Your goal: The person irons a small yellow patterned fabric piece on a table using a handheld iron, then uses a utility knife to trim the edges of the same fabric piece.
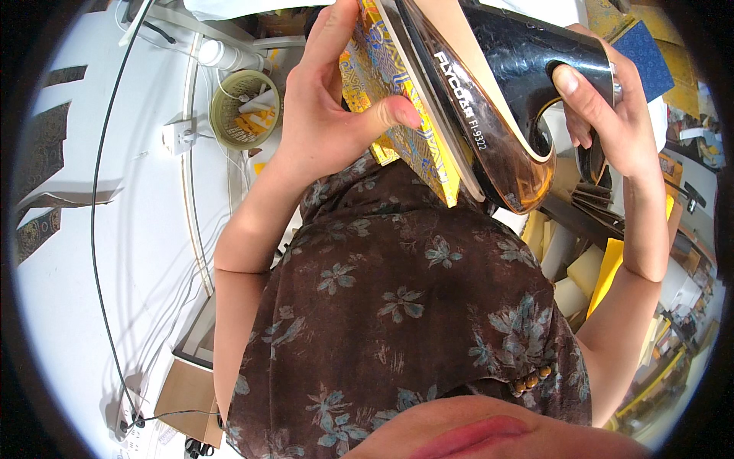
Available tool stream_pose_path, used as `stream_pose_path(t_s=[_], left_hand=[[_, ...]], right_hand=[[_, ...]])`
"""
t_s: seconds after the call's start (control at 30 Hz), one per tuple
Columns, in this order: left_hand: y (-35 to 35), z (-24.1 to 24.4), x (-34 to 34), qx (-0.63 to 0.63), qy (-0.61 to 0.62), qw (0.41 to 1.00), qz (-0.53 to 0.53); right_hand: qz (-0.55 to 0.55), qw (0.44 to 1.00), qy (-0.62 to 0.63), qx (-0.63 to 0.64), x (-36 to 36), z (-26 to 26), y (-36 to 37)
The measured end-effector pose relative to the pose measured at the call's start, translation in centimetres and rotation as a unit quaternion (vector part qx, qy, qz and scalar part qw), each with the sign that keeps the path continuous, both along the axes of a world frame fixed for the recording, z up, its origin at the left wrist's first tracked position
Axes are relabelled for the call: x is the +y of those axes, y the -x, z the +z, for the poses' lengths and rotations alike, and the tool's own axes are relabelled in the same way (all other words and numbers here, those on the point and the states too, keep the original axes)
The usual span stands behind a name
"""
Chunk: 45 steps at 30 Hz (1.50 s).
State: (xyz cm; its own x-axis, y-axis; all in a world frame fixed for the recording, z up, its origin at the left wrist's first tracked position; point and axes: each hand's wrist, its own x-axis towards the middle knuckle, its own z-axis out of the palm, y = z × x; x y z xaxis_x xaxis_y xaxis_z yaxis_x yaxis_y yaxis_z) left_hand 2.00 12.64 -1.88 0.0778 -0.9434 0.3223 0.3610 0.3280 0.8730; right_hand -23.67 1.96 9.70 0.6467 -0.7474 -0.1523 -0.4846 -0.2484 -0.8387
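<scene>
My right hand (602, 103) grips the handle of a black and amber Flyco electric iron (487, 115), its thumb on the top of the handle. The iron is tilted up on its side, its soleplate facing left. Against or very near that soleplate stands a flat piece covered in yellow patterned brocade (395, 109) with blue and red motifs. My left hand (332, 109) holds this brocade piece from the left, its thumb on the near face and fingers towards the upper edge. Whether iron and brocade touch along their whole length I cannot tell.
To the left are a green plastic wastebasket (269, 123) with scraps, a wall socket (178, 137) and a hanging black cable (97, 189). A cardboard box (186, 401) stands low left. At right lie a blue patterned panel (645, 60) and stacked yellow and cream pieces (585, 269).
</scene>
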Motion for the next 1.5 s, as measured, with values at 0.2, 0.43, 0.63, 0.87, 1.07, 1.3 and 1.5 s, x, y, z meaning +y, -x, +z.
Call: stream_pose_path(t_s=[0.2,0.43,0.63,0.87,1.07,1.3,1.5], left_hand=[[-0.2,0.0,0.1,-0.018,0.008,1.000,-0.010],[-0.2,0.1,0.1,-0.010,-0.008,1.000,-0.012],[-0.2,0.3,0.1,-0.032,-0.009,0.999,-0.010],[-0.3,-0.3,0.0,-0.011,0.002,1.000,-0.009],[0.8,1.8,0.4,0.020,-0.040,0.999,0.024],[0.7,1.8,-0.2,-0.026,-0.030,0.999,0.008],[0.3,-0.8,-1.3,-0.061,0.099,0.993,0.000]], right_hand=[[0.032,0.999,-0.016,0.012,-0.6,0.0,0.3],[0.026,1.000,-0.007,0.006,-0.3,0.1,0.0],[0.025,1.000,-0.008,0.018,-0.5,0.1,0.1],[0.016,1.000,-0.010,0.019,-0.6,0.1,0.1],[0.013,1.000,-0.001,0.010,-0.3,0.2,-0.1],[-0.063,0.996,-0.058,0.034,1.1,3.0,-3.1],[-0.082,0.993,-0.064,0.063,1.6,3.3,-3.3]])
